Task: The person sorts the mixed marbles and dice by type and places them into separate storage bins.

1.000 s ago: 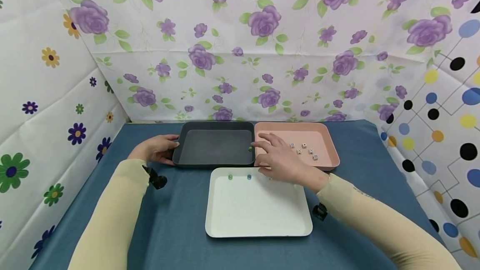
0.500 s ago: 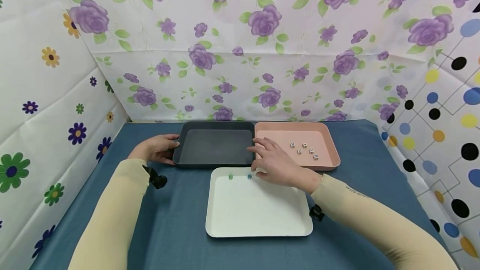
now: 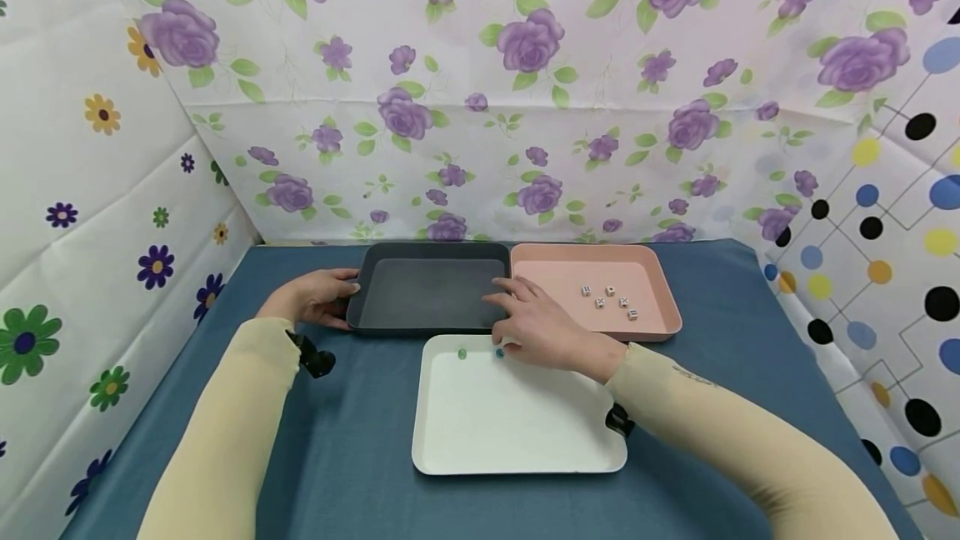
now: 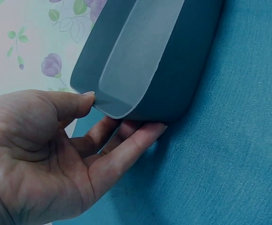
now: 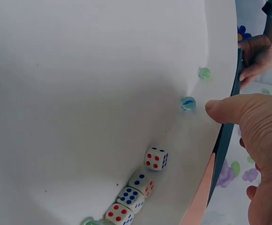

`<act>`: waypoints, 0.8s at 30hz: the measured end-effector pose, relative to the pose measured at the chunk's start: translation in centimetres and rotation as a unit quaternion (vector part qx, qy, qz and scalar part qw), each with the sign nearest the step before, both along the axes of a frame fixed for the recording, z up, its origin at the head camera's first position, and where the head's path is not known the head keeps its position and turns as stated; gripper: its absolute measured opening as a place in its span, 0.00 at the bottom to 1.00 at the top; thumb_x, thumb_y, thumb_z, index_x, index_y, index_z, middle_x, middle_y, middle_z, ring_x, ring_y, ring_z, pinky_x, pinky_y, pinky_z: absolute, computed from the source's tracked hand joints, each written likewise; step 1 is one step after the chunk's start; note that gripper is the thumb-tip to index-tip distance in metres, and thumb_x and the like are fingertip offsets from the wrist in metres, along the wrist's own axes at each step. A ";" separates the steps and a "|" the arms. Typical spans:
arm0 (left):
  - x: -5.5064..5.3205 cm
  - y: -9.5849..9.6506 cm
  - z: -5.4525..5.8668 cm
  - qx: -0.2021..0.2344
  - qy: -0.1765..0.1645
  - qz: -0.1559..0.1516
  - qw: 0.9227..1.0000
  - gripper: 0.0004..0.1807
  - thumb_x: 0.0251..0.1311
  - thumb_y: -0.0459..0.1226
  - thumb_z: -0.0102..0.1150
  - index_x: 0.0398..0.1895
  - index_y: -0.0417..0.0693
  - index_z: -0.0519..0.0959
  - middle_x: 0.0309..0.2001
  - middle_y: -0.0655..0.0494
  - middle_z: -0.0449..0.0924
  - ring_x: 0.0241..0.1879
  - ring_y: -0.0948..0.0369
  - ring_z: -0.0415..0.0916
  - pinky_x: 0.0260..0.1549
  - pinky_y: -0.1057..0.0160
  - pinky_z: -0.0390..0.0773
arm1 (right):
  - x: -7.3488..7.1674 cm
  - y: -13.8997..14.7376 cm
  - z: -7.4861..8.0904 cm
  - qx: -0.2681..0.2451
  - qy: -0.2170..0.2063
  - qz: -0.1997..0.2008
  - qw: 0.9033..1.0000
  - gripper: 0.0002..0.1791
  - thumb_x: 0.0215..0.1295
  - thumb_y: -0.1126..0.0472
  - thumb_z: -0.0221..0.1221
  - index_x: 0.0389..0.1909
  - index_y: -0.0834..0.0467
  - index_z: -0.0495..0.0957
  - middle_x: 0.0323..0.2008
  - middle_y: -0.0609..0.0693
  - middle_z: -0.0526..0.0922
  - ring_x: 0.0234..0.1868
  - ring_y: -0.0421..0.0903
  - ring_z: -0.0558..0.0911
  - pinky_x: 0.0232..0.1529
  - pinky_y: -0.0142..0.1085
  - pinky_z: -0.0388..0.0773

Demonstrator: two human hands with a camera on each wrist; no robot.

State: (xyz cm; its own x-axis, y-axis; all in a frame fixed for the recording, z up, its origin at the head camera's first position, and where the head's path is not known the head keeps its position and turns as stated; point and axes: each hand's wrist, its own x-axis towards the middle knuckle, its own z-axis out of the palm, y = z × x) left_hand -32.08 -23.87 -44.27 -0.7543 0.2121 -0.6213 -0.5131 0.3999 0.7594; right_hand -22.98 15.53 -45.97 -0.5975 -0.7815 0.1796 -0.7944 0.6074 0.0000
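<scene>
At the left end of the dark grey tray (image 3: 420, 294), my left hand (image 3: 309, 298) grips it, thumb on the rim and fingers against the outer wall. My right hand (image 3: 543, 327) hovers over the far edge of the white tray (image 3: 517, 432), fingers loosely bent and reaching over the dark tray's right end. Its thumb is beside a blue marble (image 5: 188, 103), seemingly apart from it. A pale green marble (image 5: 204, 73) lies farther along that edge. Several white dice (image 5: 155, 158) sit in the white tray, hidden by the hand in the head view. Another greenish marble (image 5: 90, 221) is partly visible beyond them.
A pink tray (image 3: 551, 261) stands against the dark tray's right side, with several dice (image 3: 623, 302) in it. All trays rest on a blue cloth (image 3: 360, 457). A flowered cloth (image 3: 465, 165) hangs behind them.
My right hand has moved left and slightly nearer, toward the blue marble. The green marble seen earlier at the dark tray's right end is now out of sight. My left hand stays put.
</scene>
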 end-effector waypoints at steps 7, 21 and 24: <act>0.0 0.1 0.0 0.003 0.000 -0.003 1.000 0.33 0.84 0.38 0.38 0.85 0.55 0.42 0.75 0.31 0.56 0.66 0.38 0.68 0.49 0.43 0.83 | -0.1 -0.5 -0.6 0.017 -0.004 0.004 1.000 0.07 0.61 0.58 0.74 0.36 0.41 0.89 0.69 0.54 0.73 0.77 0.60 0.58 0.77 0.55 0.48; 0.0 0.0 -0.1 0.004 0.001 -0.002 1.000 0.33 0.84 0.38 0.38 0.85 0.55 0.41 0.76 0.32 0.54 0.67 0.38 0.68 0.49 0.43 0.83 | -0.3 -0.4 -1.5 0.031 0.015 0.010 0.999 0.07 0.60 0.58 0.75 0.33 0.41 0.88 0.69 0.55 0.73 0.77 0.60 0.58 0.76 0.56 0.51; 0.0 0.1 -0.1 0.007 0.000 -0.002 1.000 0.33 0.84 0.38 0.38 0.85 0.55 0.41 0.75 0.32 0.55 0.67 0.38 0.68 0.49 0.43 0.83 | -0.2 -0.3 -1.4 0.031 0.015 0.013 0.999 0.07 0.58 0.57 0.76 0.31 0.41 0.87 0.69 0.55 0.73 0.76 0.61 0.59 0.76 0.56 0.52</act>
